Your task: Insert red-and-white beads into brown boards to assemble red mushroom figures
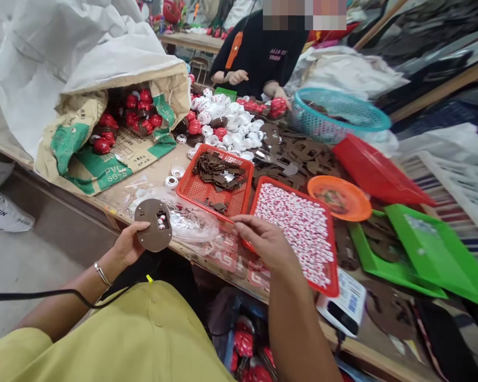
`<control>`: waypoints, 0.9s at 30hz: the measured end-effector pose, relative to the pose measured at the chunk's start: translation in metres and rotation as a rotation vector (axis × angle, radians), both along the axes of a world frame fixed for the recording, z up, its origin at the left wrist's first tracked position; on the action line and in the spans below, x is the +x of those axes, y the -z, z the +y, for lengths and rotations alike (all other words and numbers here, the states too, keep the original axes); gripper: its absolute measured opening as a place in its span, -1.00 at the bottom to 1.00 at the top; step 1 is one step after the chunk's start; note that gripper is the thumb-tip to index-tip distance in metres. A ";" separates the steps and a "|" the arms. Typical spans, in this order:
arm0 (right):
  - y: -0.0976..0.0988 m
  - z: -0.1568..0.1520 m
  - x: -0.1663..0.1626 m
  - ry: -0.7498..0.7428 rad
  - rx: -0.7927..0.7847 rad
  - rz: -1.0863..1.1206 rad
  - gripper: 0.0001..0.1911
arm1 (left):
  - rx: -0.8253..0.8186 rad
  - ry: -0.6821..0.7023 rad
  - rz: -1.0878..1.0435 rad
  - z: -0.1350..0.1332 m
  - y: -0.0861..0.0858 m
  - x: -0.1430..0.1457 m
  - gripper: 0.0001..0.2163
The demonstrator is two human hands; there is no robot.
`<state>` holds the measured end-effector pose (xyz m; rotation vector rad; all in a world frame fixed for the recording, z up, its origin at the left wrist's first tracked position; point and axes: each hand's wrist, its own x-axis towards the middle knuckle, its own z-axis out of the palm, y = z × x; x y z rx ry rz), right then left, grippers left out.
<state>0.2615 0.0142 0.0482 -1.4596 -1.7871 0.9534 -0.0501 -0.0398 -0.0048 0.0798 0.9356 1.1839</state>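
Observation:
My left hand point(128, 245) grips a round brown plastic disc point(148, 236) by its left edge, thumb on top. A rectangular recess in the disc holds a few small white-and-red pieces. My right hand point(258, 237) is at the near right corner of a red basket point(189, 183). Its thumb and forefinger are pinched together; whatever is between them, if anything, is too small to make out. Small flat brown pieces point(219, 172) lie heaped in that basket. Just right of it, a red tray point(336, 265) is filled with small white-and-red pieces point(295, 223).
White round parts point(239, 124) and brown plates point(295, 154) are piled behind the trays. A sack point(123, 170) with red-and-brown parts lies at left. An orange plate point(360, 207), green trays point(434, 249) and a blue basket point(342, 119) stand at right. A co-worker point(258, 58) sits opposite.

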 end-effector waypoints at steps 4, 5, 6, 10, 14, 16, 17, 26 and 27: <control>0.027 -0.005 -0.026 -0.181 0.107 -0.104 -0.76 | 0.009 0.001 0.192 0.003 0.003 0.000 -0.69; 0.035 -0.002 -0.035 -0.198 0.152 -0.151 -0.77 | 0.013 -0.009 0.205 0.004 0.003 -0.001 -0.69; 0.044 0.001 -0.044 -0.208 0.188 -0.210 -0.76 | 0.016 -0.023 0.190 0.005 0.001 -0.003 -0.69; 0.071 0.019 -0.078 -0.249 0.189 -0.499 -0.71 | 0.072 -0.019 -0.049 0.005 -0.005 -0.014 -0.63; 0.083 0.032 -0.098 -0.281 0.157 -0.597 -0.74 | 0.114 0.010 -0.205 0.001 -0.005 -0.018 -0.56; 0.086 0.036 -0.104 -0.288 0.156 -0.609 -0.75 | 0.099 -0.001 -0.209 0.000 -0.003 -0.016 -0.54; 0.088 0.038 -0.107 -0.295 0.156 -0.615 -0.75 | 0.090 -0.012 -0.203 0.000 -0.002 -0.014 -0.54; 0.100 0.045 -0.116 -0.362 0.187 -0.667 -0.82 | 0.068 -0.094 -0.326 0.009 0.003 -0.012 -0.64; 0.100 0.045 -0.114 -0.361 0.196 -0.663 -0.82 | 0.060 -0.079 -0.342 0.008 0.003 -0.012 -0.64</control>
